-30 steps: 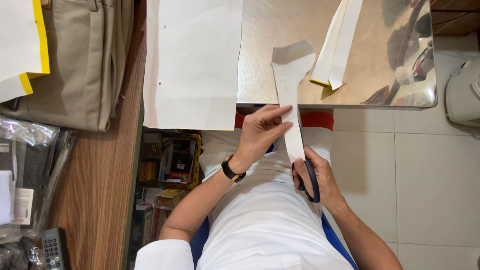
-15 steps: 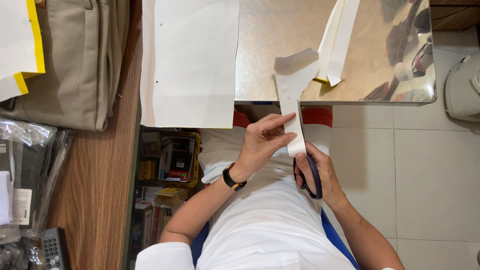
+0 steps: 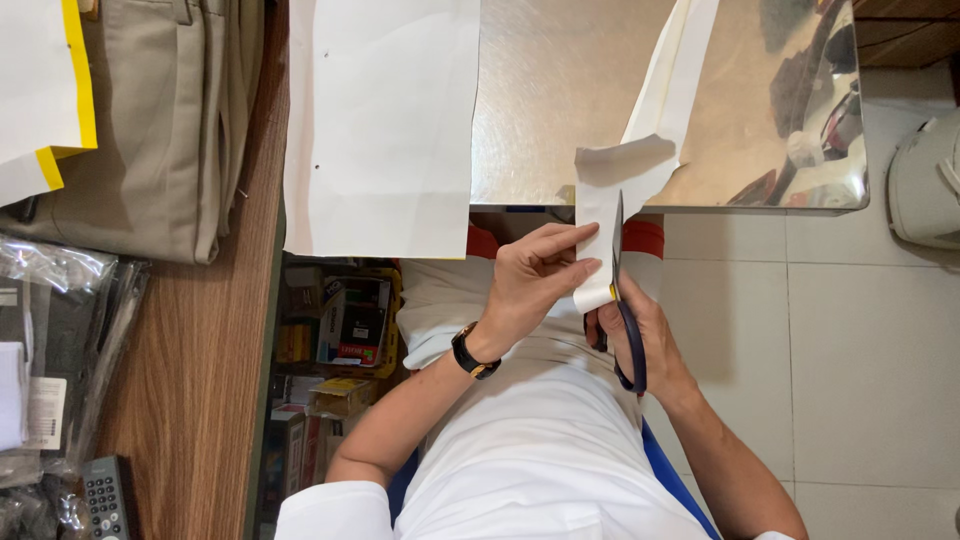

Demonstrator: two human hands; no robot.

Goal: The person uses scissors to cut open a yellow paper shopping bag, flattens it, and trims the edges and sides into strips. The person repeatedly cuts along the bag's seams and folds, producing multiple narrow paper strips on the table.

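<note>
Here I see the left hand (image 3: 535, 285) pinching a narrow strip of white paper (image 3: 600, 215) between thumb and fingers, holding its lower end taut just beyond the near edge of the metal table (image 3: 560, 100). The right hand (image 3: 640, 345) is closed through the dark blue loops of a pair of scissors (image 3: 622, 300), whose slim steel blades stand along the strip's right edge; from my seat I cannot tell how far apart the blades are. The strip is matte and limp, curling over at its top where it lies on the table, and it touches a longer cream strip (image 3: 672, 85) that runs diagonally up toward the far edge.

The tabletop is brushed steel, glossy enough to throw back blurred reflections on its right half. A broad white sheet (image 3: 385, 125), flat and crisp-edged, lies across the seam between the steel and the wooden counter (image 3: 195, 380), its lower edge overhanging the shelf space. On the warm-grained wood rest folded khaki fabric (image 3: 160, 130), soft and creased, a white card with a yellow border (image 3: 45, 85), crinkled clear plastic bags (image 3: 60, 340) and a grey remote control (image 3: 105, 495).

A watch with a dark strap (image 3: 472, 355) sits on the left wrist. To the right of the hands lies open pale tiled floor (image 3: 850, 340), with a rounded white appliance (image 3: 925, 185) at the picture's edge. Below the table, packed shelves (image 3: 335, 350) crowd the left side.
</note>
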